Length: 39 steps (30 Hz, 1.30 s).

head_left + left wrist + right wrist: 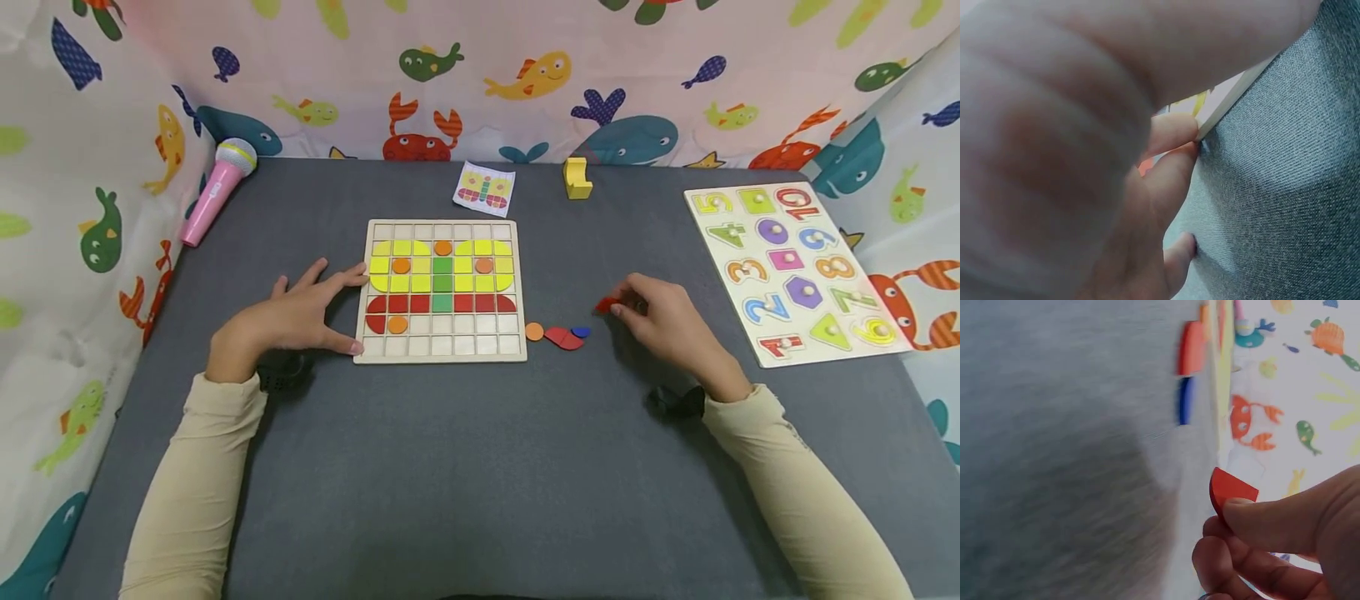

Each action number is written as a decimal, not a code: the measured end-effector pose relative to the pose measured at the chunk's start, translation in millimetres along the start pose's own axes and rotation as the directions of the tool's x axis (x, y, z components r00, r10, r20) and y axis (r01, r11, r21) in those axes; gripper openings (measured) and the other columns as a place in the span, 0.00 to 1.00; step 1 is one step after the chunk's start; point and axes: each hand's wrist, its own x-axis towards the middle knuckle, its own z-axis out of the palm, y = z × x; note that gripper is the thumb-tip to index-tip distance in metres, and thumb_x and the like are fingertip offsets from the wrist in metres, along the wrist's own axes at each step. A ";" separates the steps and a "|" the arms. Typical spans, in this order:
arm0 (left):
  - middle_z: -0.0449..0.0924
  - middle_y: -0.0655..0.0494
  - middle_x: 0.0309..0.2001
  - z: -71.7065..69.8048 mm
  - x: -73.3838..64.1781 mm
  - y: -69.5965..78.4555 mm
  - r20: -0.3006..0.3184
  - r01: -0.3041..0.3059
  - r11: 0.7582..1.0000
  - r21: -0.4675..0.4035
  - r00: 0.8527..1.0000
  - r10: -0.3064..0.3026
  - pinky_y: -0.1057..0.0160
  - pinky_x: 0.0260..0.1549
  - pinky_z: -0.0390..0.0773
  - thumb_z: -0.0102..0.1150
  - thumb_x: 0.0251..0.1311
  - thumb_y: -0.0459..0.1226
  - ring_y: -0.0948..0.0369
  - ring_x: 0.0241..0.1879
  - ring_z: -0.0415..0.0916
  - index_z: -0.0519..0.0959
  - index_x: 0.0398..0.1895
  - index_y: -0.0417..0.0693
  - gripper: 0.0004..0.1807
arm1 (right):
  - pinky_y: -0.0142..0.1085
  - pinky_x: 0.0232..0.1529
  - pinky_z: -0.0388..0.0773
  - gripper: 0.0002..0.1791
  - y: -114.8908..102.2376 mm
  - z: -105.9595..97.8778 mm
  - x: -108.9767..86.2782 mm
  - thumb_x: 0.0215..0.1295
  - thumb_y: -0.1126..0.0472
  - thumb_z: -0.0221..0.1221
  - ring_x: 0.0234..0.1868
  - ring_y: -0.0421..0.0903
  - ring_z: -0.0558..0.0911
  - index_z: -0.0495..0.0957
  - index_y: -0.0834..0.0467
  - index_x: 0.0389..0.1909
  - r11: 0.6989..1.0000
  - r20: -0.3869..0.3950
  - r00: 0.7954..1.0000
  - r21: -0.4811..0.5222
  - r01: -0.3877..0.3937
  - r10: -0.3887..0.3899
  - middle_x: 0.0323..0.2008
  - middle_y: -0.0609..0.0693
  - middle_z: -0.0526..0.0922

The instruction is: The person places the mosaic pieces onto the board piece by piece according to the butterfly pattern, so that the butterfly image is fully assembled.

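Observation:
A wooden grid board (pixel 442 346) lies flat, bearing yellow, red, green and orange tiles in a butterfly-like pattern. My left hand (pixel 288 321) touches its left side with spread fingers, the thumb at the lower left corner and a fingertip higher up. In the left wrist view, fingers (pixel 1172 181) meet the board's pale edge (pixel 1235 94). To the right of the board, my right hand (pixel 663 321) pinches a red quarter-circle tile (pixel 1232 490) between thumb and fingers. Between board and hand lie an orange round tile (pixel 534 332), red curved tiles (pixel 558 336) and a blue tile (pixel 581 332).
A picture card (pixel 484 190) with a butterfly pattern lies behind the board, near a yellow block (pixel 577 178). At the far left is a pink toy microphone (pixel 217 192). A number-and-shape puzzle board (pixel 855 354) lies at right. Fish-printed cloth (pixel 517 125) borders the grey table (pixel 465 475).

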 end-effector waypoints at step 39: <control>0.38 0.39 0.87 -2.5 -0.1 2.1 0.016 0.014 1.000 -0.018 1.000 -0.014 0.21 0.68 0.22 0.80 0.53 0.60 0.36 0.83 0.21 0.50 0.88 0.58 0.65 | 0.37 0.38 0.76 0.03 -143.3 120.9 111.6 0.74 0.67 0.65 0.31 0.46 0.79 0.86 0.62 0.42 0.957 0.300 0.922 0.223 0.183 -0.246 0.31 0.48 0.84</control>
